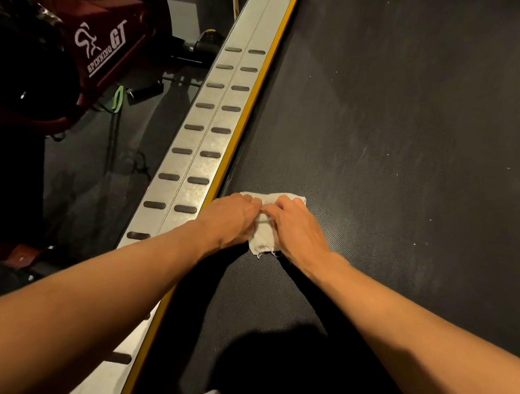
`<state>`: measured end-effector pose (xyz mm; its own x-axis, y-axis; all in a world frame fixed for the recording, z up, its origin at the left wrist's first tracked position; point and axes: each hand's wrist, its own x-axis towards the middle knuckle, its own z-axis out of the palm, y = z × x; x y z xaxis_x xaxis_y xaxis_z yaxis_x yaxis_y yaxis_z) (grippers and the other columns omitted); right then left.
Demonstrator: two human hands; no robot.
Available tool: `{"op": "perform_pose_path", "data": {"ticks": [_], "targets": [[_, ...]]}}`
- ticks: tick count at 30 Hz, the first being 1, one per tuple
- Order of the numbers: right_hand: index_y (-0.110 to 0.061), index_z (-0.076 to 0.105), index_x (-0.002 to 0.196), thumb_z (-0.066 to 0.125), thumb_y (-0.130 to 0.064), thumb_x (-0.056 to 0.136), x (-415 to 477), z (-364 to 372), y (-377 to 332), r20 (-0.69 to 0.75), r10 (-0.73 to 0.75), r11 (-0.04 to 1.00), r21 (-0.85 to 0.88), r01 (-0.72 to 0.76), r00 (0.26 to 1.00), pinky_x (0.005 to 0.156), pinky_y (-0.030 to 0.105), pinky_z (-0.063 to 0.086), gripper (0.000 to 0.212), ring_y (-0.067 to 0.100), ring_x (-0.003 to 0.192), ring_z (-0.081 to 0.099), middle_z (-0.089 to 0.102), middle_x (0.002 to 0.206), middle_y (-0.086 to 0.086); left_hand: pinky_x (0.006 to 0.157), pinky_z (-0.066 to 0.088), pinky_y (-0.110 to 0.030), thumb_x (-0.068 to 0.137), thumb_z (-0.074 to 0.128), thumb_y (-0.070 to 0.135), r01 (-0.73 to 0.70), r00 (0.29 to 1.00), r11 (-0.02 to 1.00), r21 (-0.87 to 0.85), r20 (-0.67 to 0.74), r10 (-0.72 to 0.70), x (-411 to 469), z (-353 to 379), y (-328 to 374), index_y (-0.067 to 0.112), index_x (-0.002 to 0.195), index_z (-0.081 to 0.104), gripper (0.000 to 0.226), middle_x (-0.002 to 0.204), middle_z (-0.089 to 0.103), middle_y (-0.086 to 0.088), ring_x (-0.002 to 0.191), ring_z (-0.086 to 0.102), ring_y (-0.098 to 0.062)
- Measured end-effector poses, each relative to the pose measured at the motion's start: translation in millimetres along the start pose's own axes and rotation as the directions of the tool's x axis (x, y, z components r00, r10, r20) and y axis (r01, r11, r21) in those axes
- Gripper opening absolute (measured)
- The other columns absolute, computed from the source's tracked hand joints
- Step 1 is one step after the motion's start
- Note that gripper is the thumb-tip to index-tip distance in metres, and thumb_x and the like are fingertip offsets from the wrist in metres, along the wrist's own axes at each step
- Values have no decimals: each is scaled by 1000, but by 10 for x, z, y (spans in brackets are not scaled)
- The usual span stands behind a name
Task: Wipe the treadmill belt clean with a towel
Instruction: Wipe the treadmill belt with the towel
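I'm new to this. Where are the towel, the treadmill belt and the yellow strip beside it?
towel (264, 239): head view, on its lower, frayed end.
treadmill belt (398, 133): head view, on its bare black surface.
yellow strip (250, 108): head view, midway along its length.

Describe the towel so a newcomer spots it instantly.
Start at the wide black treadmill belt; follow its yellow strip toward the camera. The towel lies there, gripped by left hand and right hand. It alone is cream and frayed.

Belt (398, 133) matt blk textured rubber; towel (263, 241) rough white cloth w/ frayed edge; side rail (192, 163) brushed metal.
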<state>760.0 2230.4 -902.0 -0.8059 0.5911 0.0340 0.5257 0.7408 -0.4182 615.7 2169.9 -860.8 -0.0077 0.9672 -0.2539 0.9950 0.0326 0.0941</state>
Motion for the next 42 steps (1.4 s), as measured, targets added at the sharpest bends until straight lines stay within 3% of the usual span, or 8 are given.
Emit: {"op": "perform_pose_path", "data": {"ticks": [4,9,16,21,28,32,37,42], "targets": [[-27,60,116,58,-20,94,-88,0,43,12,-15,1000,3,15,1000,68,32,48,23,14,86,39,47,97,-7,71,41,-29,97,40,32,-64,998,998,14,9,64,-40,61,36,12,113,46,27,108,57,-8,96,53,-22],[-25,63,112,63,-18,90,76,-30,103,-3,35,999,-17,-35,999,67,32,46,23,16,86,42,47,94,-6,74,41,-32,96,44,29,35,999,999,28,-18,-35,90,-7,79,10,118,46,29,113,56,-9,102,53,-24],[-22,64,114,49,-17,96,-191,-95,170,0,30,999,41,-30,1000,73,34,48,24,15,87,40,52,98,-4,76,45,-35,94,47,33,-28,998,999,-21,61,29,75,8,264,10,114,50,32,110,59,-10,98,57,-27],[-25,63,112,49,-24,96,1,-182,323,21,113,992,58,-115,993,75,34,48,21,17,89,44,51,99,-4,83,49,-42,94,46,28,66,998,998,-23,-8,-66,258,-39,281,8,115,50,30,113,57,-12,101,56,-29],[-25,63,118,44,-29,92,-462,-295,441,35,94,995,29,-95,995,75,35,48,32,18,91,43,52,101,-3,80,49,-40,94,47,35,-52,998,998,-42,17,53,229,87,607,8,115,48,34,109,56,-10,100,55,-27],[-17,62,120,50,-9,93,-220,-335,527,32,151,988,-44,-149,988,81,38,45,31,26,101,48,54,112,7,80,48,-43,95,45,30,29,999,996,-89,-12,-30,385,46,608,6,111,49,30,109,57,-13,99,55,-30],[-20,63,111,54,-14,93,-486,-282,511,-21,228,973,49,-226,974,75,29,43,21,13,88,39,50,99,-6,77,47,-40,95,44,32,-3,1000,997,-71,16,4,324,69,764,6,112,48,32,109,56,-11,100,54,-29],[-15,64,120,51,0,88,-447,-376,531,-5,242,970,2,-242,970,82,36,42,37,27,103,49,55,113,9,68,37,-34,97,41,23,20,999,996,-91,-43,-24,350,163,782,8,112,47,22,109,54,-9,101,51,-26]]}}
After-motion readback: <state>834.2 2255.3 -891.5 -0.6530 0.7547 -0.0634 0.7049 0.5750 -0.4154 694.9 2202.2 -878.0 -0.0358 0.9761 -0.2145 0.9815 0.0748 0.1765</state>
